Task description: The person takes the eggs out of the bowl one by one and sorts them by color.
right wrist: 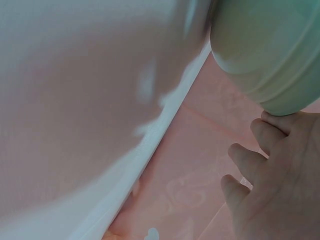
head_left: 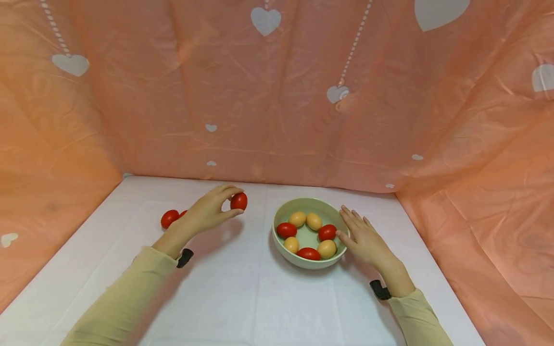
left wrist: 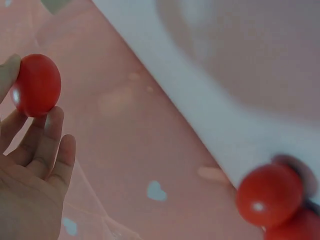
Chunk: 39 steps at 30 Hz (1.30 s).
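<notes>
My left hand (head_left: 209, 209) pinches a smooth, glossy red egg (head_left: 239, 202) between thumb and fingertips, above the table and left of the bowl. In the left wrist view the held red egg (left wrist: 37, 85) sits at the fingertips, the other fingers spread below it. A pale green bowl (head_left: 298, 262) holds three red eggs (head_left: 309, 253) and several tan eggs (head_left: 326, 249), lying in a ring along its wall. My right hand (head_left: 368, 242) lies against the bowl's right side with fingers extended. In the right wrist view its fingertips (right wrist: 267, 131) are right at the bowl (right wrist: 270, 65).
Two more red eggs (head_left: 169, 219) lie on the white-covered table (head_left: 225, 298) behind my left wrist, one partly hidden by it. Peach curtains (head_left: 277, 120) with white hearts enclose the back and sides of the table.
</notes>
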{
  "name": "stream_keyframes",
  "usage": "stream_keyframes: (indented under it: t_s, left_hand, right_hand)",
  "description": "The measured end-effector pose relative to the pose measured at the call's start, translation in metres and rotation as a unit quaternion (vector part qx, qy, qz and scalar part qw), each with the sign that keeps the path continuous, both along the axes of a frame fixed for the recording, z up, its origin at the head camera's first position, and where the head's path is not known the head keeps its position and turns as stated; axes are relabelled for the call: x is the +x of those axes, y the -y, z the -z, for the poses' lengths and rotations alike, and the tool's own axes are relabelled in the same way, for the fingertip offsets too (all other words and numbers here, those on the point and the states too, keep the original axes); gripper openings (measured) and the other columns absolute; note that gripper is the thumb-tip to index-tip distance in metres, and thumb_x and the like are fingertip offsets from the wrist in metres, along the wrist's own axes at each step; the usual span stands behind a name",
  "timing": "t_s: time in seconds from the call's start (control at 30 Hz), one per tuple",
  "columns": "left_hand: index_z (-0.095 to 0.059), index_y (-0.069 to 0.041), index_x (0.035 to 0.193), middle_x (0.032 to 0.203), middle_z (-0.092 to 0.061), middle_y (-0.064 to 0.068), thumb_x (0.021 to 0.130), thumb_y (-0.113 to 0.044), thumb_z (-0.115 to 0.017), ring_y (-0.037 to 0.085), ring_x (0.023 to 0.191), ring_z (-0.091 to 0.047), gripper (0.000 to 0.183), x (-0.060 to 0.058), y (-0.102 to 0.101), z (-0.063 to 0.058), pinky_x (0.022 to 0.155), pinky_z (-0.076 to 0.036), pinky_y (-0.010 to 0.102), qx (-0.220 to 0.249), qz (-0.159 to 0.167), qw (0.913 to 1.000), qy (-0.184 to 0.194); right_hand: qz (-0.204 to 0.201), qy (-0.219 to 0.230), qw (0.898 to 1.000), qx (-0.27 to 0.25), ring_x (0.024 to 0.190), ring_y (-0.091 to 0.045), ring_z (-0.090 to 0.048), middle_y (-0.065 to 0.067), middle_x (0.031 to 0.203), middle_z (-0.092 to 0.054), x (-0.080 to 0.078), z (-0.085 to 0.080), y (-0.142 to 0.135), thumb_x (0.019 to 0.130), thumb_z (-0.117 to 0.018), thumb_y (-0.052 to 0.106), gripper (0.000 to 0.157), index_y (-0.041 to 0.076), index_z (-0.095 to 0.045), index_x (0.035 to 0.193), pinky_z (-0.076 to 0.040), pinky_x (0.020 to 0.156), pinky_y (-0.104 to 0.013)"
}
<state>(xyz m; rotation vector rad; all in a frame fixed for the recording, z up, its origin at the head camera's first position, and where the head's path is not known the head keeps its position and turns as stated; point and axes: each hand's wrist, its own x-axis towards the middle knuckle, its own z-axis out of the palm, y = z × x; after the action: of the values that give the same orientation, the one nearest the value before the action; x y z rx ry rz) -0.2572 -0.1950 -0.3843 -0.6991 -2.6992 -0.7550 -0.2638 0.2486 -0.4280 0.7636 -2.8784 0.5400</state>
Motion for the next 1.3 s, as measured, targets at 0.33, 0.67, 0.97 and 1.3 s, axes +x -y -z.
stream_keyframes:
  t_s: [0.33,0.67,0.97,1.3]
  left_hand:
    - [-0.067,-0.002,0.129,0.125,-0.067,0.013,0.088,-0.024,-0.086,0.034,0.113,-0.064,0.051,0.000,0.031,0.012,0.100,-0.052,0.054,-0.071,-0.004,0.9973,-0.021]
    - [-0.070,0.000,0.125,0.121,-0.070,0.017,0.089,-0.032,-0.083,0.039,0.114,-0.061,0.050,-0.004,0.062,0.022,0.100,-0.047,0.058,-0.138,-0.027,0.9900,0.015]
    - [-0.071,0.002,0.122,0.117,-0.071,0.016,0.089,-0.033,-0.083,0.039,0.112,-0.060,0.049,-0.003,0.077,0.027,0.099,-0.047,0.060,-0.152,-0.024,0.9874,0.039]
    - [-0.070,0.002,0.124,0.118,-0.071,0.016,0.091,-0.035,-0.081,0.038,0.112,-0.060,0.051,-0.003,0.084,0.033,0.101,-0.044,0.063,-0.157,-0.034,0.9845,0.069]
  right_hand:
    - [0.002,0.005,1.000,0.000,0.153,-0.047,-0.026,-0.019,0.168,-0.030,0.000,0.002,-0.001,0.107,-0.054,0.038,0.069,-0.003,-0.034,0.159,-0.016,0.122,-0.066]
    - [0.006,0.008,1.000,0.002,0.154,-0.046,-0.025,-0.019,0.168,-0.028,0.000,0.001,-0.001,0.108,-0.053,0.038,0.069,-0.001,-0.032,0.161,-0.015,0.123,-0.065]
    - [0.001,0.001,1.000,-0.005,0.152,-0.048,-0.026,-0.020,0.167,-0.030,0.001,0.001,0.000,0.107,-0.054,0.038,0.069,-0.003,-0.034,0.159,-0.017,0.122,-0.067]
    - [0.005,0.013,1.000,0.000,0.153,-0.047,-0.026,-0.018,0.168,-0.028,-0.001,0.001,0.000,0.107,-0.054,0.038,0.070,-0.001,-0.032,0.161,-0.015,0.123,-0.066]
